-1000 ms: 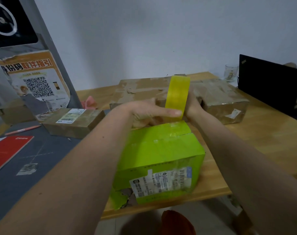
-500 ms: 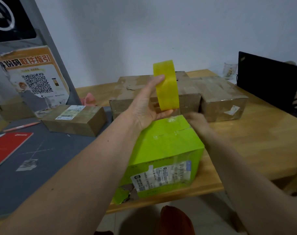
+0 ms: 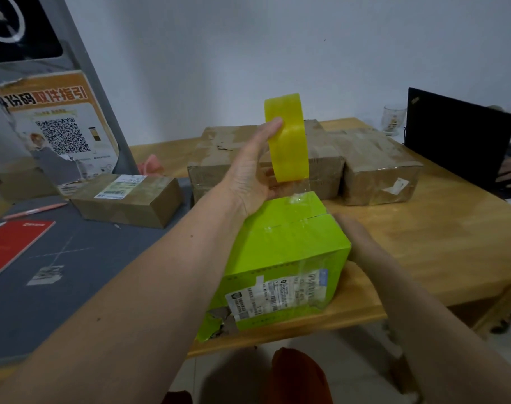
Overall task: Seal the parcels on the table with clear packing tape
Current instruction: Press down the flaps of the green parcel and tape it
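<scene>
I see the yellow-tinted tape roll (image 3: pixel 287 138) at upper centre, on edge, grasped by my left hand (image 3: pixel 250 173), a clear strip running down to the green parcel (image 3: pixel 283 252) at frame centre. My right hand (image 3: pixel 355 233) lies against the parcel's right side; I cannot tell its finger pose. Brown boxes (image 3: pixel 376 164) sit behind on the wooden table (image 3: pixel 438 237).

Orange characters "取件指引" are printed across the top of the poster (image 3: pixel 59 126), with a QR code beneath them. Printed labels are carried by the green parcel (image 3: pixel 283 258) and the small brown box (image 3: pixel 129 199), but their print cannot be read.
</scene>
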`<action>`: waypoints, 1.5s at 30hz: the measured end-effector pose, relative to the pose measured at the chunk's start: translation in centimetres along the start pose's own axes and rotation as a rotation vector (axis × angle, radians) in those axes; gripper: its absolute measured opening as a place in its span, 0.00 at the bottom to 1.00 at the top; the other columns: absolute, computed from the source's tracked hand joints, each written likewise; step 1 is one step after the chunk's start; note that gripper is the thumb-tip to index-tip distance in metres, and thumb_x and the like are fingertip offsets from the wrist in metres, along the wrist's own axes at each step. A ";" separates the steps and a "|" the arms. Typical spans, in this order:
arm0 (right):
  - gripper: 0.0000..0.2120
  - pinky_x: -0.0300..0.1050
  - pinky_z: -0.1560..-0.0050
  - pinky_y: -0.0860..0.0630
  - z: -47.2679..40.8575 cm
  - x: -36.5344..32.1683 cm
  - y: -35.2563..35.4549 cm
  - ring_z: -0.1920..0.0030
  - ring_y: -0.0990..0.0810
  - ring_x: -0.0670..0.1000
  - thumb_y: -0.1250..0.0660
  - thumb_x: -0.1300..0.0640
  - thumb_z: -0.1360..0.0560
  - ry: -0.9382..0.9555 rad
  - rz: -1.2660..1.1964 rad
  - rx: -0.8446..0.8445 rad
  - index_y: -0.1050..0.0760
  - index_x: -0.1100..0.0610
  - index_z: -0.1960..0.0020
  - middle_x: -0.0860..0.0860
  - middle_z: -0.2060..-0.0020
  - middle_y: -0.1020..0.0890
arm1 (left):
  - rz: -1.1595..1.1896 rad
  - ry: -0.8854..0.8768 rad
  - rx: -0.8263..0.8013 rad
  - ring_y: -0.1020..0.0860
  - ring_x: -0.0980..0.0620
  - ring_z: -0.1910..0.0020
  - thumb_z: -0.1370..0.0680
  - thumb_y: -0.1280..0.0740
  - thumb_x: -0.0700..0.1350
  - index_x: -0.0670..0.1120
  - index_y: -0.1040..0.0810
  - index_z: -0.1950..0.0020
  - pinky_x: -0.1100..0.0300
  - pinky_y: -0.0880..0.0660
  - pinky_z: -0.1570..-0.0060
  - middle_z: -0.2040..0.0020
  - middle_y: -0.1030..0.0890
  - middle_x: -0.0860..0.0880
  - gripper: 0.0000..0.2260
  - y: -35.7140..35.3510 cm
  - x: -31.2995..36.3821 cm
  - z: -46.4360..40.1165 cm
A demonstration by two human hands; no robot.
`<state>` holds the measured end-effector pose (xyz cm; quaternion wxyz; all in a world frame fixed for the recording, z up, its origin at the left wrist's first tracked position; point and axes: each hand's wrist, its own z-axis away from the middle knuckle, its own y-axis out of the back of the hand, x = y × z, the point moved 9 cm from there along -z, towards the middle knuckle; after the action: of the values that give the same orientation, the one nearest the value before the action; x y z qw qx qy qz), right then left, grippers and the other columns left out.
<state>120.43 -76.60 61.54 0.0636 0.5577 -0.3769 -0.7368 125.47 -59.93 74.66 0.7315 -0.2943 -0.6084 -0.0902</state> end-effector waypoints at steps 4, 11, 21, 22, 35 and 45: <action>0.04 0.44 0.69 0.33 4.1 -2.0 5.3 0.66 0.25 0.50 0.39 0.58 0.19 0.188 -0.152 0.260 0.30 0.57 0.52 0.53 0.65 0.22 | 0.026 0.010 0.009 0.20 0.39 0.40 0.28 0.29 0.59 0.48 0.24 0.32 0.37 0.23 0.42 0.38 0.19 0.42 0.27 0.0 0.0 0.1; 0.13 0.40 0.71 0.36 11.1 -7.4 8.3 0.73 0.29 0.46 0.36 0.60 0.20 0.629 -0.122 0.345 0.24 0.46 0.60 0.42 0.72 0.23 | 0.088 0.017 0.020 0.19 0.40 0.43 0.26 0.30 0.58 0.48 0.25 0.32 0.42 0.18 0.53 0.39 0.19 0.44 0.26 -0.1 0.1 0.6; 0.14 0.49 0.64 0.29 12.9 -10.4 7.9 0.57 0.26 0.50 0.41 0.51 0.21 0.727 0.256 0.443 0.19 0.49 0.41 0.48 0.59 0.22 | 0.038 -0.014 0.021 0.19 0.40 0.45 0.24 0.32 0.58 0.52 0.26 0.31 0.39 0.19 0.51 0.42 0.19 0.44 0.23 -0.2 0.5 0.8; 0.15 0.45 0.67 0.33 13.0 -10.7 8.0 0.58 0.28 0.50 0.40 0.52 0.22 0.733 0.299 0.480 0.19 0.51 0.40 0.48 0.60 0.24 | 0.035 -0.018 0.021 0.19 0.40 0.44 0.24 0.32 0.58 0.52 0.26 0.31 0.39 0.19 0.50 0.43 0.19 0.44 0.23 -0.2 0.5 0.7; 0.08 0.44 0.64 0.44 13.9 -16.7 5.4 0.59 0.25 0.58 0.35 0.62 0.31 0.956 0.923 0.599 0.17 0.60 0.59 0.56 0.61 0.22 | -0.017 -0.054 -0.004 0.17 0.43 0.56 0.23 0.32 0.56 0.51 0.22 0.37 0.46 0.18 0.58 0.53 0.17 0.44 0.17 -0.6 0.4 0.5; 0.08 0.52 0.66 0.29 12.2 -14.0 8.2 0.57 0.31 0.59 0.36 0.66 0.30 0.836 0.750 0.602 0.18 0.64 0.57 0.58 0.60 0.24 | 0.076 -0.069 0.071 0.17 0.47 0.57 0.23 0.29 0.53 0.53 0.22 0.50 0.41 0.20 0.46 0.54 0.17 0.47 0.06 -0.1 0.8 0.3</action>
<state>112.34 -69.33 78.64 0.2992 0.6217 -0.6806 -0.2465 125.37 -59.64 75.42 0.7230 -0.2938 -0.6245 -0.0306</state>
